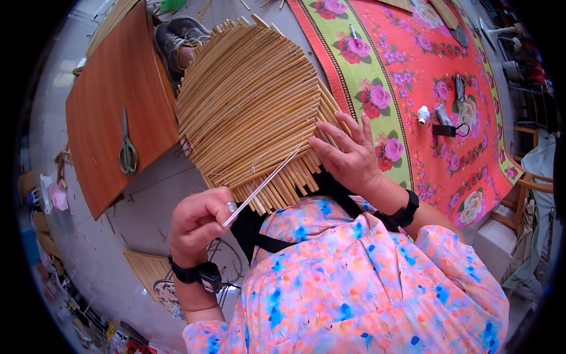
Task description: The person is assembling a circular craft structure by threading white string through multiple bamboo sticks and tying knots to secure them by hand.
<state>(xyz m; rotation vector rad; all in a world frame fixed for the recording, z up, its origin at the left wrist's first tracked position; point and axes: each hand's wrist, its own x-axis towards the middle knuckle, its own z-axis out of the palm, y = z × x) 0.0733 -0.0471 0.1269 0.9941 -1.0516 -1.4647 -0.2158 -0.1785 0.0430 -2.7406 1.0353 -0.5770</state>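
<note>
A round mat of tan reed stalks [247, 100] lies over my lap, its stalks side by side with uneven ends along the rim. My left hand [200, 221] is closed in a pinch on a white thread [259, 189], below the mat's lower left edge. Stretched taut, the doubled thread runs up and right to the mat's lower right part. On the mat's right edge rests my right hand [351, 156], fingers spread over the stalks near the thread's upper end. More thin white thread shows across the lower stalks.
Green-handled scissors [127, 152] lie on a brown wooden board [112, 100] at left. Grey shoes [177, 44] are beyond the mat's upper left. A red floral cloth [424, 53] covers the right side, with a white bulb-shaped item [423, 115] and a black clip [446, 130] on it.
</note>
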